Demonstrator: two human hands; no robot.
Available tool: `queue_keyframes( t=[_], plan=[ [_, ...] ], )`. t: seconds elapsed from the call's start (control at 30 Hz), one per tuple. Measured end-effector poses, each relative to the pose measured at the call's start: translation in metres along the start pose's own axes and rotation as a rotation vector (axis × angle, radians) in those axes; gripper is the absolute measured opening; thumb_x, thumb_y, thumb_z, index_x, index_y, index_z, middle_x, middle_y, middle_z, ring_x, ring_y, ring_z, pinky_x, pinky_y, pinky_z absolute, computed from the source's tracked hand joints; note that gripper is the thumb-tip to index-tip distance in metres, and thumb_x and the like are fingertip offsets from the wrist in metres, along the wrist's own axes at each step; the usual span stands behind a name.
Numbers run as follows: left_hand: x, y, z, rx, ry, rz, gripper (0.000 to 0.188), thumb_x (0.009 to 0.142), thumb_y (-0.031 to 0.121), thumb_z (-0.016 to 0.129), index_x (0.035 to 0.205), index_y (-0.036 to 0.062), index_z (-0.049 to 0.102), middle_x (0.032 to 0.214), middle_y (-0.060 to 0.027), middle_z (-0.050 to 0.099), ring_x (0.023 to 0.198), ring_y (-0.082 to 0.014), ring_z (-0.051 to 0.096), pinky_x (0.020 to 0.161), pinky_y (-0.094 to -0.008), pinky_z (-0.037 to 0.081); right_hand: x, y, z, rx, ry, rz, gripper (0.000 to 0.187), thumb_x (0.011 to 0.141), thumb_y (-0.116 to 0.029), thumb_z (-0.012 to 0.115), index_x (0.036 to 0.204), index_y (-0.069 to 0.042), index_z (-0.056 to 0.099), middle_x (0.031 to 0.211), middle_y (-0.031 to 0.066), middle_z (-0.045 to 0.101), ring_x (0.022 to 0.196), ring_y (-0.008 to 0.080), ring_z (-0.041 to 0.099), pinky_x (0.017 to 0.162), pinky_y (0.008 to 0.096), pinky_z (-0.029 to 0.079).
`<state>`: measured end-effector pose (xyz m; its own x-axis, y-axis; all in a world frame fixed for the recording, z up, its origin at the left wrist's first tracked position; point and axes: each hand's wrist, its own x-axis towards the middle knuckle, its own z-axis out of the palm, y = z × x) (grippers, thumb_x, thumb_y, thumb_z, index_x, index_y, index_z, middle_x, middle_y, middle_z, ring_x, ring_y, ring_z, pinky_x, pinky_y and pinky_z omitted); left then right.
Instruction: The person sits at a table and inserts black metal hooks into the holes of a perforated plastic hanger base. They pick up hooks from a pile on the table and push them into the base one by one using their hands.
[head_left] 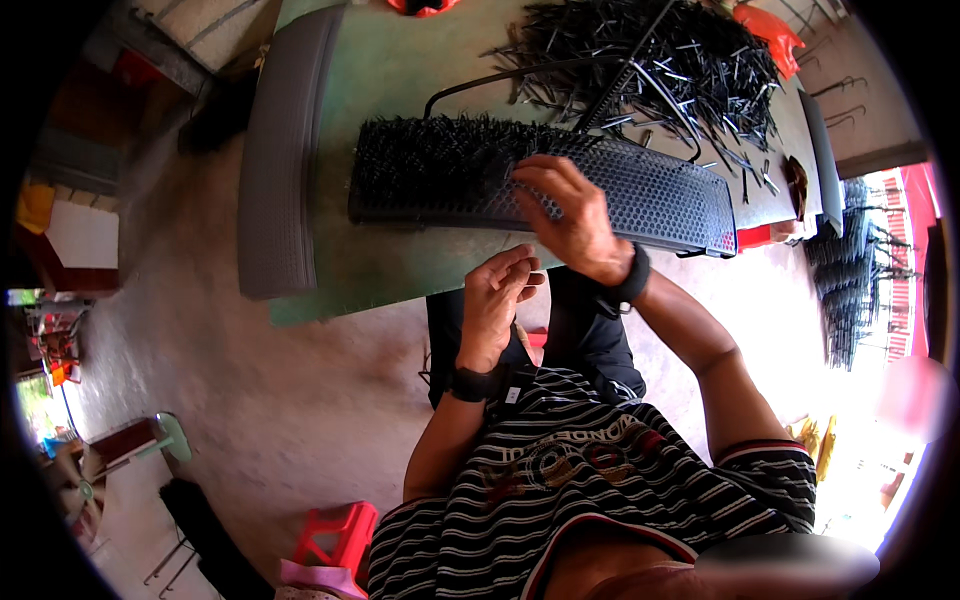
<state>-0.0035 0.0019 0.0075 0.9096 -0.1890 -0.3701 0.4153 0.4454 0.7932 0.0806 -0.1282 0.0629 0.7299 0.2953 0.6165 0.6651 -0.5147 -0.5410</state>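
Note:
A long dark perforated panel (650, 190) lies across the table in front of me. Its left part is thickly covered with black bristle-like strips (420, 165); the holes on its right part are bare. My right hand (578, 220) is over the panel where strips meet bare holes, thumb and fingertips brought close together. Any small piece between them cannot be made out. Just off the panel's near edge, my left hand (495, 305) has its fingers curled into a pinch, their contents hidden. Behind the panel lies a large loose pile of short black strips (660, 70).
A bent black metal rod frame (520, 70) rises behind the panel. The green table (360, 60) has a grey panel (285, 160) along its left edge. An orange-red bag (770, 40) sits at the far right. A red stool (340, 535) stands on the floor behind left.

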Motion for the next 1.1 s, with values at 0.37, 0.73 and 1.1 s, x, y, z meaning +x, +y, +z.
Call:
queue_keyframes(
  t=[0.37, 0.73, 1.1],
  plan=[
    [0.064, 0.031, 0.068, 1.064, -0.239, 0.952, 0.032, 0.082, 0.009, 0.059, 0.114, 0.0010, 0.058, 0.119, -0.0161, 0.054, 0.111, -0.0351, 0.051, 0.095, -0.0399, 0.040, -0.168, 0.165, -0.235, -0.693, 0.158, 0.829, 0.058, 0.081, -0.028, 0.064, 0.126, 0.000, 0.041, 0.119, 0.0247, 0.049, 0.112, 0.0373, 0.047, 0.094, 0.0426, 0.039],
    [0.085, 0.003, 0.088, 1.680, -0.384, 0.802, 0.052, 0.078, 0.018, 0.064, 0.128, 0.0143, 0.050, 0.138, -0.0121, 0.037, 0.130, -0.0372, 0.028, 0.102, -0.0587, 0.023, -0.173, 0.143, -0.247, -0.356, -0.092, 1.017, 0.038, 0.080, -0.031, 0.062, 0.088, 0.006, 0.056, 0.070, 0.0251, 0.056, 0.069, 0.0373, 0.058, 0.062, 0.0431, 0.044],
    [0.089, 0.023, 0.073, 1.664, -0.399, 0.710, 0.049, 0.078, 0.021, 0.063, 0.126, 0.0149, 0.053, 0.139, -0.0096, 0.038, 0.131, -0.0349, 0.029, 0.103, -0.0582, 0.020, -0.175, 0.130, -0.228, -0.283, -0.055, 0.918, 0.034, 0.079, -0.024, 0.065, 0.089, 0.006, 0.055, 0.066, 0.0247, 0.054, 0.066, 0.0396, 0.056, 0.060, 0.0441, 0.042]
  ],
)
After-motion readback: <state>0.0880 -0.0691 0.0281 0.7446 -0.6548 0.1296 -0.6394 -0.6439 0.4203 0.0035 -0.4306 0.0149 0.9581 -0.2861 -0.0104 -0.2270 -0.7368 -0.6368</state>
